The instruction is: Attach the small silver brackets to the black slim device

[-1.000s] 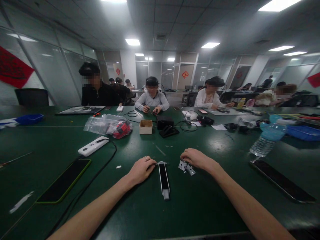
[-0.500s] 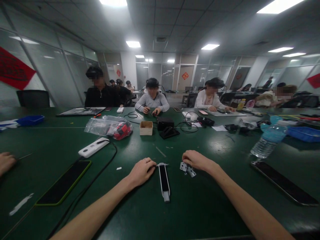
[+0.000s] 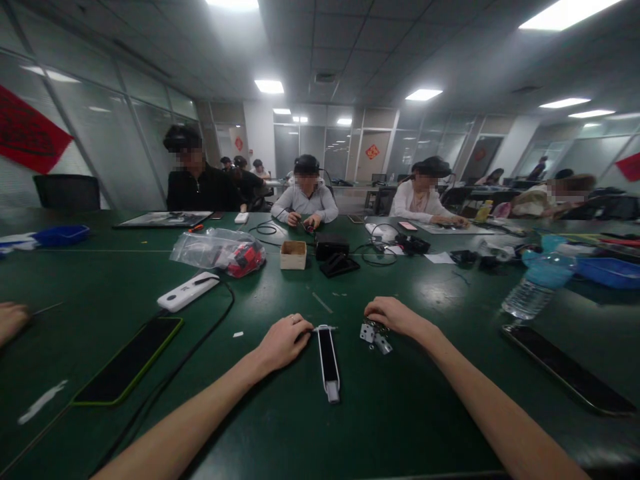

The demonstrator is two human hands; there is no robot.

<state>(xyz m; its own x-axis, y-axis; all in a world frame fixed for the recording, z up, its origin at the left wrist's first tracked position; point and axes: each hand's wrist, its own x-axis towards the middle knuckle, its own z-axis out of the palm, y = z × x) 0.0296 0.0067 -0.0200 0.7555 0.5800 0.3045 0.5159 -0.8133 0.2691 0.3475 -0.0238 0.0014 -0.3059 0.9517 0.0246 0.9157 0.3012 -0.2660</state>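
a person's left hand [image 3: 286, 340] rests on a green counter [image 3: 430, 427], its fingers bent and close together, their tips at the thin crosspiece of a slim white-framed device [image 3: 329, 360]; whether they pinch it cannot be told. the device lies between the hands, its long side pointing toward the wearer. the right hand [image 3: 395, 317] curls downward over small metal pieces [image 3: 367, 333], its fingertips partly hidden, so a grip cannot be confirmed. to the left lie a green-edged phone [image 3: 127, 360] and a white power bank [image 3: 187, 292] with a black cable [image 3: 230, 300]; another person's hand [image 3: 13, 320] shows at the edge. a dark phone [image 3: 570, 370] lies to the right, near a tilted-looking water bottle [image 3: 530, 293]. farther across sit a clear plastic bag [image 3: 200, 248] and a small open box [image 3: 293, 257], as people in dark headgear work opposite.
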